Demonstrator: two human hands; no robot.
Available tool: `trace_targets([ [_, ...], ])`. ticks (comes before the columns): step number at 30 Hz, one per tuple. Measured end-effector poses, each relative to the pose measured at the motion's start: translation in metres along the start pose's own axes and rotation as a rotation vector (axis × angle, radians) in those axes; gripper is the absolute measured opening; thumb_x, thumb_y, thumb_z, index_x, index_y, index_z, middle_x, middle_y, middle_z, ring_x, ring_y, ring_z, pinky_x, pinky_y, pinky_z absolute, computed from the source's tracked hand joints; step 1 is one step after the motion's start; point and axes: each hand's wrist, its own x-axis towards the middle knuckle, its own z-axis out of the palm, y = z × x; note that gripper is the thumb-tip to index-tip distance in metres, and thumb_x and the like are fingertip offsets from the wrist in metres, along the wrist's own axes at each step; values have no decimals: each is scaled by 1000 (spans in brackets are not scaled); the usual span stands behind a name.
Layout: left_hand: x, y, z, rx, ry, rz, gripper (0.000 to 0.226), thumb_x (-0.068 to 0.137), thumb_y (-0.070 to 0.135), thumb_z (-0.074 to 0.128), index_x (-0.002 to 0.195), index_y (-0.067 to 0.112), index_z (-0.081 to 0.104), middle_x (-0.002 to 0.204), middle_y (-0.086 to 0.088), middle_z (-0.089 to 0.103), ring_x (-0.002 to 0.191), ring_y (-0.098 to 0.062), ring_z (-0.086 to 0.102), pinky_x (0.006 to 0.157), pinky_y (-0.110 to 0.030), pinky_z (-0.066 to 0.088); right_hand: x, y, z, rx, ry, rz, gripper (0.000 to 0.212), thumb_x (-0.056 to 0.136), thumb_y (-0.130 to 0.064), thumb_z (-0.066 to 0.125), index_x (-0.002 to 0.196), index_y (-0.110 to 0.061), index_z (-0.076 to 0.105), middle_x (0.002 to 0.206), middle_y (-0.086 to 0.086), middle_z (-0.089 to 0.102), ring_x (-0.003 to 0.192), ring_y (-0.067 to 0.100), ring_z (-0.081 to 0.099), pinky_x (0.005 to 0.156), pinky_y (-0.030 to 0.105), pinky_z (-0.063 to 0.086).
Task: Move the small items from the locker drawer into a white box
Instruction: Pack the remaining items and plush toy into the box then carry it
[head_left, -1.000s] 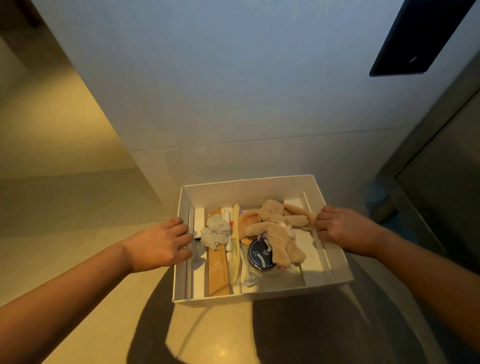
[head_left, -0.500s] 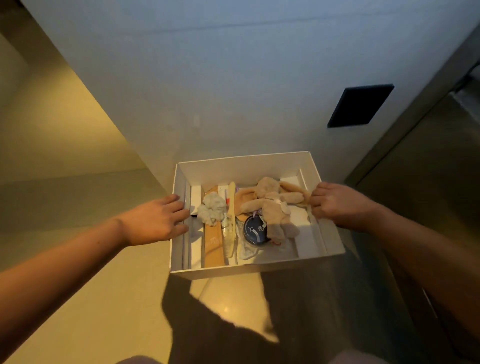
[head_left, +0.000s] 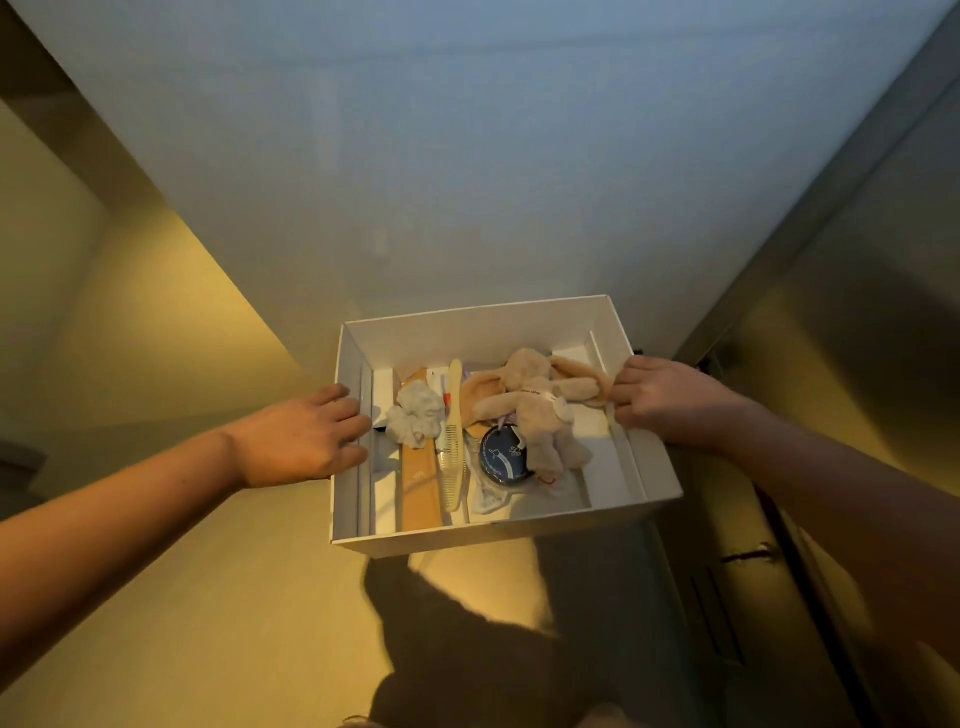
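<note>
The white box (head_left: 467, 538) is an open, lidless cardboard carton with straight walls and narrow folded flaps running along its inner left and right sides. It is held between two hands over a yellow-lit floor (head_left: 234, 597), with a dark shadow on the floor just below its front wall and a pale wall (head_left: 467, 182) behind its far side.

The left hand (head_left: 301, 436) clasps the box's left wall, its fingers hooked over the rim. The right hand (head_left: 670, 400) clasps the right wall the same way, with curled fingers over the rim just beside one long ear of a plush rabbit (head_left: 535, 405).

The beige rabbit lies in the right half of the box, legs toward the front wall. Partly under it, near the middle, sits a round dark blue tin (head_left: 503, 454) with pale print on its lid. Left of the tin, a cream comb (head_left: 452, 441) lies lengthwise from back to front. A white scrunchie (head_left: 415, 418) rests left of the comb, on top of a flat tan case (head_left: 418, 488) that reaches the front wall.
</note>
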Motion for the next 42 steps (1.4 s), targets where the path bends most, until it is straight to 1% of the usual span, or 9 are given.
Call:
trace_targets([
  [4,-11,-28,-70,36,18,29,18,66,4,74,69,11,58,69,-10,55,62,-28,53,69,-39,52,-34,17,-66,-48,-35,-25,27,89,-14,54,116,-14,59,121,6,58,115,22,50,105,34,30],
  [9,-30,-50,-143,70,28,20,20,67,9,76,66,14,56,68,-7,55,61,-26,54,71,-38,52,-75,40,-145,-66,100,-84,23,53,-18,85,70,-22,71,74,-3,69,71,15,65,74,25,52],
  [11,-36,-57,-171,90,44,-3,20,67,8,76,66,14,56,68,-8,55,62,-26,54,71,-38,53,-86,49,-173,-94,91,-79,21,56,-17,84,74,-21,71,78,-3,69,75,15,65,78,25,50],
  [15,-48,-70,-219,131,58,-40,22,64,9,78,65,14,57,68,-8,56,61,-26,55,72,-39,53,-102,68,-206,-168,76,-70,23,87,-13,54,108,-18,62,114,3,61,109,20,53,102,33,31],
  [19,-65,-77,-256,179,64,-80,20,64,9,77,66,13,58,71,-9,58,62,-27,55,72,-40,54,-118,75,-247,-215,146,-74,23,81,-13,65,103,-18,65,110,1,64,104,18,57,100,32,36],
  [24,-89,-70,-294,215,73,-127,16,68,8,74,67,13,59,70,-9,57,61,-27,54,72,-40,53,-135,77,-295,-213,361,-186,31,39,-14,89,61,-22,69,67,-4,67,64,13,64,70,25,52],
  [31,-119,-57,-331,286,80,-161,26,85,8,39,67,15,57,70,-8,59,60,-27,56,70,-39,54,-144,73,-324,-286,471,-288,30,41,-16,89,61,-23,68,68,-5,67,65,11,63,71,25,51],
  [37,-132,-51,-349,313,59,-209,22,84,9,41,71,13,59,71,-9,58,61,-27,55,71,-40,53,-144,72,-335,-273,561,-304,33,37,-10,90,60,-20,68,66,-3,66,63,13,63,69,25,51],
  [42,-135,-34,-353,293,-3,-261,3,72,13,65,71,13,62,71,-9,60,61,-26,56,69,-39,54,-133,74,-335,-314,587,-361,33,36,-9,90,59,-20,68,64,-3,66,62,14,63,69,25,52],
])
